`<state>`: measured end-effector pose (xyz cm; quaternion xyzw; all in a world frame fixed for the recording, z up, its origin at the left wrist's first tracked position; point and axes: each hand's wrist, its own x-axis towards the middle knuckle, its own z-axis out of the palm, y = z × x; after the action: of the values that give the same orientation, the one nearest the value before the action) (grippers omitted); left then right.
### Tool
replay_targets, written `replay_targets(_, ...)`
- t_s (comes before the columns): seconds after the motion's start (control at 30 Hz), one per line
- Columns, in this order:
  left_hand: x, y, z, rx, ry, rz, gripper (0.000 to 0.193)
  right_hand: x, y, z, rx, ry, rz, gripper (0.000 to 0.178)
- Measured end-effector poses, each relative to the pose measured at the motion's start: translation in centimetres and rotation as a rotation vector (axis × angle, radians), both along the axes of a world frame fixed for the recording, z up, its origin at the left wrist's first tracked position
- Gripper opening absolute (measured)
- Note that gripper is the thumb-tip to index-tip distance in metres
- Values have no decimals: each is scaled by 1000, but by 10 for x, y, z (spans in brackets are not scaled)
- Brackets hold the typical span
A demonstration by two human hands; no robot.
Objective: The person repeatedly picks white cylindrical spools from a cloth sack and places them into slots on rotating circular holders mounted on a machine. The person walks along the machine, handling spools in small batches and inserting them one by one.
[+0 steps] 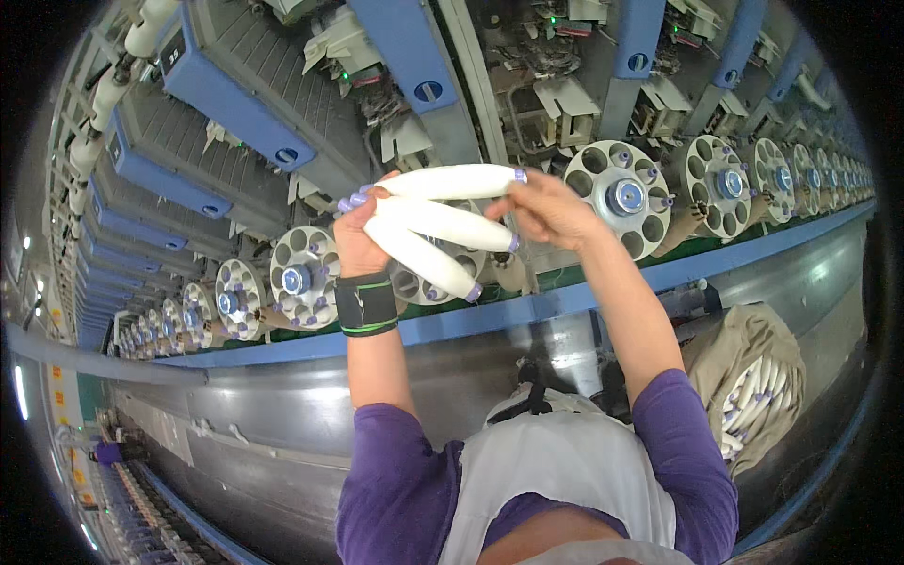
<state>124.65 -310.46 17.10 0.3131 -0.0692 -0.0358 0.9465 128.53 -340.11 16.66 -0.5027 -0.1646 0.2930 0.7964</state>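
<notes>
Above the rail [603,297], left hand [362,232] clutches smooth tapered bobbins [447,220]; right hand [556,211]: grip unclear.

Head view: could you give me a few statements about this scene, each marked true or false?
1. The left grip holds white bobbins. True.
2. The right grip is inside the sack. False: it is by the bobbins' purple ends.
3. A dark wristband is on the right wrist. False: it is on the left.
4. The sack holds more bobbins. True.
5. The sleeves are green. False: they are purple.
</notes>
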Motion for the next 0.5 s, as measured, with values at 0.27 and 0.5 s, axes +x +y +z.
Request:
replay_targets(0.27,-46,82,7,25,68,190,41,-37,-292,-79,-194,11,-905,26)
replay_targets(0.5,-47,71,-4,-34,-17,161,30,10,-154,-27,-142,-71,-881,41)
